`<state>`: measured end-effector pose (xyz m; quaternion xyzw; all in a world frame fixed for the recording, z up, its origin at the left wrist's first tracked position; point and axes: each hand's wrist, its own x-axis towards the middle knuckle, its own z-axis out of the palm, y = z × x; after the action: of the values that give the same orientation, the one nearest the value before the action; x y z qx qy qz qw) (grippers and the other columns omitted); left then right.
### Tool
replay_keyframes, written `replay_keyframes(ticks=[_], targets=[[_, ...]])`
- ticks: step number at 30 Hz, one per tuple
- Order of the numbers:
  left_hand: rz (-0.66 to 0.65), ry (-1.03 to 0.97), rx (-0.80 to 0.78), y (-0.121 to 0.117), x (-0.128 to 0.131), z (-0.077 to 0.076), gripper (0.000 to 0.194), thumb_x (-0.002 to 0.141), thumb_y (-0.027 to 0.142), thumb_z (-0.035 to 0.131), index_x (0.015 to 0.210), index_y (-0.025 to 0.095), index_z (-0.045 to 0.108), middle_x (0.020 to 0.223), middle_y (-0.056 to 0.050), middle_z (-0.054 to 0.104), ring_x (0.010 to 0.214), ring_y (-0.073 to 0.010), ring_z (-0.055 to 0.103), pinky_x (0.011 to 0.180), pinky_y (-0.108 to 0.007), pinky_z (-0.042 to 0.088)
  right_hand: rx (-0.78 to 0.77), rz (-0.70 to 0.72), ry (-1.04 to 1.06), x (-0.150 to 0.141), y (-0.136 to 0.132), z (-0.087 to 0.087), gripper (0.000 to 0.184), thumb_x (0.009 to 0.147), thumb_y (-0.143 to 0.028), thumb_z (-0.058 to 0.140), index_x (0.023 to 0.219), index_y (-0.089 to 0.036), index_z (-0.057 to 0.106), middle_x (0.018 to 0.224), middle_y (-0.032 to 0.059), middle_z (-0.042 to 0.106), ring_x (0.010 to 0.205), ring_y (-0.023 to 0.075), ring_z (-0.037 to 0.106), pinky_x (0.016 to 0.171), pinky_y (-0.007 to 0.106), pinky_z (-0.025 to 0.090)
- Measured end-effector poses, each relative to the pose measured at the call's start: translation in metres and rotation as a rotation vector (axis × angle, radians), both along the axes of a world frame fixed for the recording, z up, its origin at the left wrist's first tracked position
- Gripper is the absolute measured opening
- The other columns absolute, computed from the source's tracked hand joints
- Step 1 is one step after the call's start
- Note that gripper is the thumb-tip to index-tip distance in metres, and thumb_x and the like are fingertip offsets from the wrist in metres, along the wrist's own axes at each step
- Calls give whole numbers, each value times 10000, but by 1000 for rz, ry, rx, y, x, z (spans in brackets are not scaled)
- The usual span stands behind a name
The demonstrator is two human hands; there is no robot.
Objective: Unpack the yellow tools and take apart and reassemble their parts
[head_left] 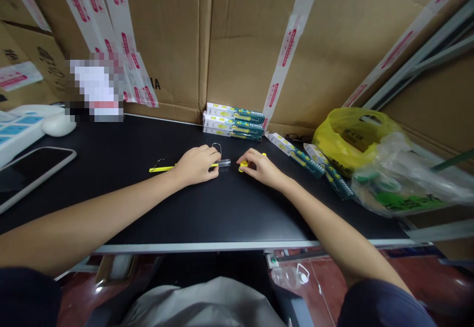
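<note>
Near the middle of the black tabletop, my left hand (198, 165) is closed around a slim yellow rod (161, 169). A thin dark wire rises from the rod's left end. On the other side of the fingers, a clear plastic tube (225, 163) points right, and a bent metal wire loop (217, 144) stands up behind them. A short gap separates the tube from my right hand (263, 170), whose fingertips pinch a small yellow plastic piece (243, 167). Another bit of yellow shows behind the right knuckles; whether it joins that piece is hidden.
Several printed narrow boxes (233, 122) are stacked against the cardboard at the back. Two more boxes (296, 154) lie at the right, beside a yellow plastic bag (351, 137) and a clear bag (411, 179). A phone (35, 171) and a white power strip (25, 127) lie at the left.
</note>
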<state>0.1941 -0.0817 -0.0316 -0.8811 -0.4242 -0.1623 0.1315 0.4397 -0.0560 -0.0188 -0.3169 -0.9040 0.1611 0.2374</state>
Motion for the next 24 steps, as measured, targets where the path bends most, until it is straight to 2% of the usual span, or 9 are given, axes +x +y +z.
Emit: replay_keyframes(ticks=[11, 13, 15, 18, 21, 24], targets=[[-14, -39, 15, 0, 0, -1, 180, 836, 286, 499, 935, 174, 599, 943, -59, 638, 873, -225, 573, 723, -336, 438, -9, -101, 55, 1, 6, -2, 101, 822, -262, 634, 875, -176, 641, 794, 21, 535, 666, 125, 513, 617, 261, 441], [-26, -75, 38, -1, 0, 0, 213, 842, 296, 508, 989, 170, 596, 985, -67, 639, 895, -231, 575, 737, -341, 436, -113, -118, 116, 2, 8, -3, 143, 816, -307, 640, 867, -173, 638, 774, 21, 563, 646, 123, 519, 601, 262, 447], [-63, -115, 65, -3, 0, 2, 226, 856, 291, 509, 1027, 168, 592, 1025, -72, 635, 921, -228, 574, 762, -338, 430, -286, -137, 244, 2, 10, -3, 228, 820, -381, 629, 896, -166, 626, 774, 24, 603, 614, 116, 523, 565, 256, 457], [-179, -113, 115, -5, 1, 4, 195, 897, 258, 475, 1012, 176, 609, 1018, -60, 638, 920, -202, 570, 786, -321, 417, -498, -151, 413, 1, 10, -3, 337, 793, -463, 641, 924, -154, 613, 764, 18, 620, 564, 95, 509, 500, 231, 456], [-279, -49, 172, -8, 4, 4, 211, 924, 248, 452, 1020, 188, 629, 954, -49, 640, 876, -187, 563, 771, -306, 409, -575, -136, 464, -2, 7, -3, 356, 758, -466, 680, 905, -148, 620, 732, -2, 597, 553, 80, 503, 484, 212, 454], [-304, -4, 216, -10, 7, 3, 252, 926, 242, 458, 1124, 201, 608, 921, -49, 628, 845, -185, 551, 743, -302, 400, -628, -122, 495, -7, 4, -3, 349, 747, -462, 693, 884, -149, 623, 694, -18, 579, 539, 74, 496, 477, 206, 453]])
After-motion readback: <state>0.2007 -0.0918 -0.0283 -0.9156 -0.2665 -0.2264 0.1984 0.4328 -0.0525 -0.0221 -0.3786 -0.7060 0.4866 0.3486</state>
